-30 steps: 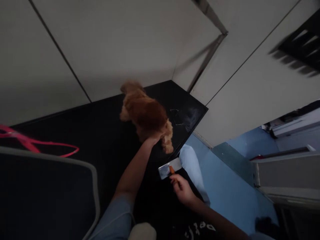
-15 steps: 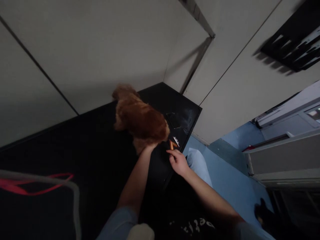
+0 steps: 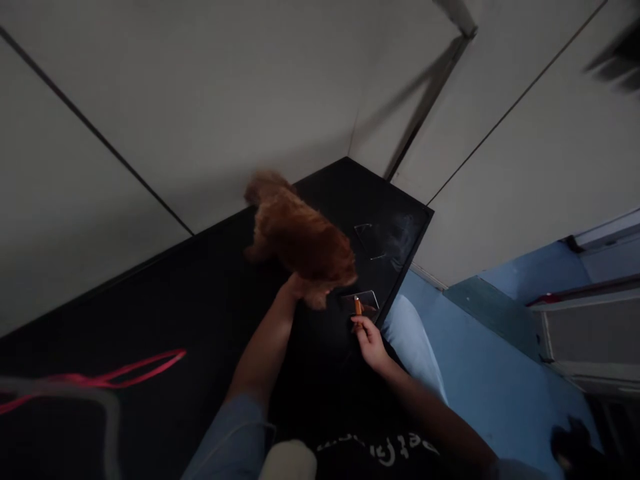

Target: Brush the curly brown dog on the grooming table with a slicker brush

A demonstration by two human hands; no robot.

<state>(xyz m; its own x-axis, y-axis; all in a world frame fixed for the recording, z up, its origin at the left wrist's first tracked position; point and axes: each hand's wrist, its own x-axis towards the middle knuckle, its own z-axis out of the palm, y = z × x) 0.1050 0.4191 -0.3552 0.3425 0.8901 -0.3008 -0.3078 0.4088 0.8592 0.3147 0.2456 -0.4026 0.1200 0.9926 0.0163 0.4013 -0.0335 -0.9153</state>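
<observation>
A curly reddish-brown dog (image 3: 303, 233) stands on a black table (image 3: 200, 293), its head toward the wall and its rear toward me. My left hand (image 3: 299, 285) is closed at the dog's hind leg, its fingers mostly hidden by fur. In my right hand (image 3: 369, 337) is a slim orange-handled tool (image 3: 358, 307), held upright between thumb and fingers just behind the dog. The head of this tool is too small and dark to make out. Beyond it lies a flat shiny rectangle (image 3: 370, 299), possibly a phone, near the table's edge.
A thin metallic outline (image 3: 371, 257) and a pale smudge mark the tabletop on the right. At left a grey bent tube (image 3: 107, 400) carries a pink loop (image 3: 150, 365). A pale wall (image 3: 200, 87) borders the far side. On the blue floor (image 3: 480, 360) is a dark animal (image 3: 575, 443).
The view has shifted, so the dog and table sit farther right. My right hand has turned the orange-handled tool more upright. The shiny rectangle now shows more clearly. My left hand stays at the dog's rear.
</observation>
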